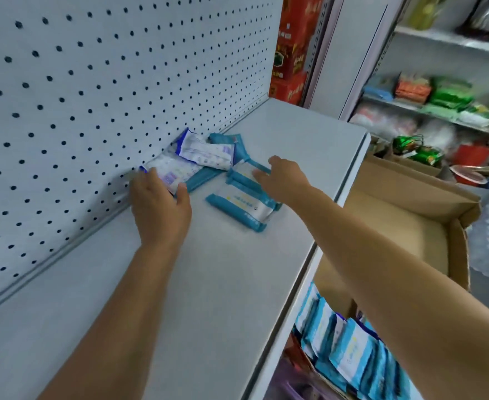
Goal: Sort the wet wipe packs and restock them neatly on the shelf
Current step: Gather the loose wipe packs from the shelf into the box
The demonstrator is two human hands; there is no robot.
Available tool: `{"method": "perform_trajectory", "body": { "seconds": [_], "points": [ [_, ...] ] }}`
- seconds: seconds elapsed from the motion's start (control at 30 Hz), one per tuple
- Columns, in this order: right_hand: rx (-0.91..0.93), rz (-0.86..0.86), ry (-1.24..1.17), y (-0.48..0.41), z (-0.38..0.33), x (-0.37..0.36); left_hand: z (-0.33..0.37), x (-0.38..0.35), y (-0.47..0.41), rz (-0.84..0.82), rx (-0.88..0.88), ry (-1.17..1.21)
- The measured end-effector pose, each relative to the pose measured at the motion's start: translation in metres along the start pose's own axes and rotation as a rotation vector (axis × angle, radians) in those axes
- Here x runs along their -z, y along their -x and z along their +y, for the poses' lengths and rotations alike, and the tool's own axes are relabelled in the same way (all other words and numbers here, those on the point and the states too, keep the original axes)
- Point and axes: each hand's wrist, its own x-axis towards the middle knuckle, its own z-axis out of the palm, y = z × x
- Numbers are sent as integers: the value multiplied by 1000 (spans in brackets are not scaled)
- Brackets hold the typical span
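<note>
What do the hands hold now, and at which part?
The left hand pinches the white and purple pack at its near end. The right hand holds nothing; its straight fingers lie over a teal pack.

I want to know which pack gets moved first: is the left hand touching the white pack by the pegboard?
Touching. In the head view the left hand grips the near end of the white pack, with the thumb on one side and the other digits on the other.

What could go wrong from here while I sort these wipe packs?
The white pack your left hand grips lies partly under the upper white pack; pulling it may scatter that heap. Your right hand reaches across the teal packs, so its forearm might nudge the front teal pack toward the edge of the shelf.
</note>
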Motion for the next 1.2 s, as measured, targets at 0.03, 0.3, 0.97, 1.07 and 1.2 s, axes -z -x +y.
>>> {"method": "perform_trajectory", "body": {
  "seconds": [0.03, 0.3, 0.97, 1.07, 1.2],
  "points": [
    [-22, -17, 55, -6, -2, -1, 1, -2, -6, 18, 52, 32],
    [-13, 67, -145, -6, -5, 17, -8, -7, -26, 71, 265, 324],
    [177, -269, -462, 8, -43, 11, -7, 4, -26, 173, 301, 660],
    [333, -144, -344, -21, -58, 21, -4, 6, -27, 167, 327, 680],
    [456, -253, -39, -57, -79, 18, -3, 7, -25, 160, 320, 695]
  ]
}}
